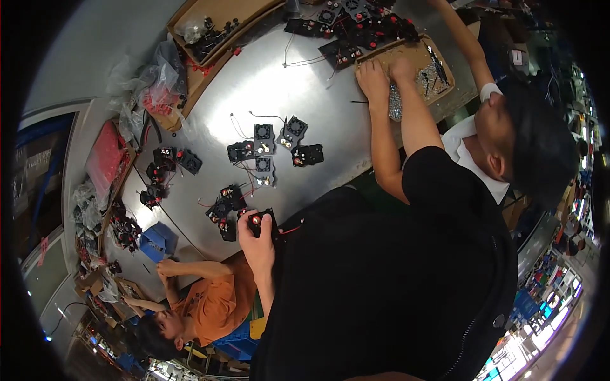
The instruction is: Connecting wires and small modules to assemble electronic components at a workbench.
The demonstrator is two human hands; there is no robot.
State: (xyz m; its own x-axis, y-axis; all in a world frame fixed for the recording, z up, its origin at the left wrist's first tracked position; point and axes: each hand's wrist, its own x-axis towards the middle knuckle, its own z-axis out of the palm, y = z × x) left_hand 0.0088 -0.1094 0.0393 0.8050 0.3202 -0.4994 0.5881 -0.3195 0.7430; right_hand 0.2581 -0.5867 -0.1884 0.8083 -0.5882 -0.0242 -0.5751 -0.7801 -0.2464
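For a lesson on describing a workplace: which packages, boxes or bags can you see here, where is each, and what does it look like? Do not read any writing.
Cardboard box: top edge of the table, brown, shallow, holding black parts.
Cardboard tray: upper right, brown, flat, under a hand.
Clear plastic bags: upper left, crumpled, red parts inside.
Red packet: left edge, flat.
Blue bin: lower left, small, open.

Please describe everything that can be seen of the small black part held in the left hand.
The small black fan module is a dark, squarish, plastic-looking piece with a round red spot on its face. A thin red wire runs from it toward the black-clad body. The left hand grips it from below, thumb on one side. It is held at the edge of the grey metal table, beside similar modules.
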